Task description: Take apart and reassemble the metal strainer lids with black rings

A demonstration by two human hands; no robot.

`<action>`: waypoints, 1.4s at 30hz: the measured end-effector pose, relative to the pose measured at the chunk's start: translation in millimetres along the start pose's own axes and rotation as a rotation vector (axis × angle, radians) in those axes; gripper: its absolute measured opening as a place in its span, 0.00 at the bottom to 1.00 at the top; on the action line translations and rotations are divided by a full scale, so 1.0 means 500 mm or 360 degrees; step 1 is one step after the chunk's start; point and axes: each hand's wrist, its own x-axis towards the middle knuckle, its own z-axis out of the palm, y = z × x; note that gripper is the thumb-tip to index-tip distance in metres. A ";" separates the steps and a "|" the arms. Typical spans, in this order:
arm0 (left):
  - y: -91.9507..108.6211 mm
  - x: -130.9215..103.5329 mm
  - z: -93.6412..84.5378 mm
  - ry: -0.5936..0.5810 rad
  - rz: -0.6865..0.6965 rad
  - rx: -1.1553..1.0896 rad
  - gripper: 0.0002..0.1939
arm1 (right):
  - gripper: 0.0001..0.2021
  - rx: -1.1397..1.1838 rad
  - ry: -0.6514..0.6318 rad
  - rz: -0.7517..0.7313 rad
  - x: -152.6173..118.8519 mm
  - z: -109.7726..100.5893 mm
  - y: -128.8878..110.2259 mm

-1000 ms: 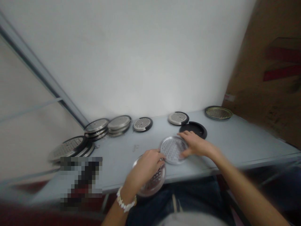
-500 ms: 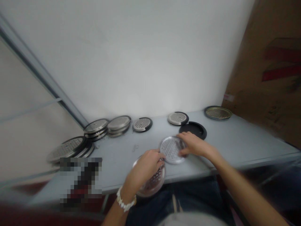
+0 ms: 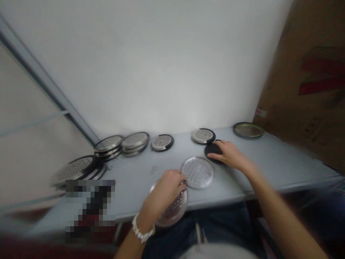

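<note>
My left hand (image 3: 169,189) is closed on the upper edge of a round perforated metal disc (image 3: 172,212), which overhangs the table's front edge. Just right of its fingers a second perforated metal disc (image 3: 198,172) lies flat, its near-left rim by my fingertips. Behind that disc, my right hand (image 3: 229,154) is on a shallow black round dish (image 3: 211,151), thumb across its top and fingers curled at the far rim. The hand covers the dish's right part. A white bracelet (image 3: 141,230) is on my left wrist.
Perforated discs with black rims stand in stacks (image 3: 109,145) at the left; single ones (image 3: 162,142) (image 3: 203,135) lie along the wall. A larger yellowish-rimmed disc (image 3: 248,130) lies at the back right, near a cardboard box (image 3: 302,118). A blurred-out object (image 3: 94,208) is at front left.
My right hand has left the right side of the flat metal disc and moved back and right onto the black dish. My left hand stays on its disc.
</note>
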 end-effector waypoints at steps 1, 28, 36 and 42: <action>-0.001 0.001 0.002 0.0014 0.0005 0.0013 0.08 | 0.30 -0.0078 0.0073 0.0104 0.002 -0.001 0.017; -0.097 -0.024 -0.061 0.0212 -0.0258 0.0051 0.15 | 0.22 -0.0260 0.0083 0.0241 0.003 0.005 -0.002; -0.084 -0.021 -0.044 0.0010 -0.0303 -0.0065 0.08 | 0.22 -0.0240 0.0078 0.0180 0.002 0.006 -0.020; -0.081 -0.011 -0.039 -0.0037 -0.0251 -0.0077 0.06 | 0.22 -0.0196 0.0109 0.0154 -0.003 -0.003 -0.025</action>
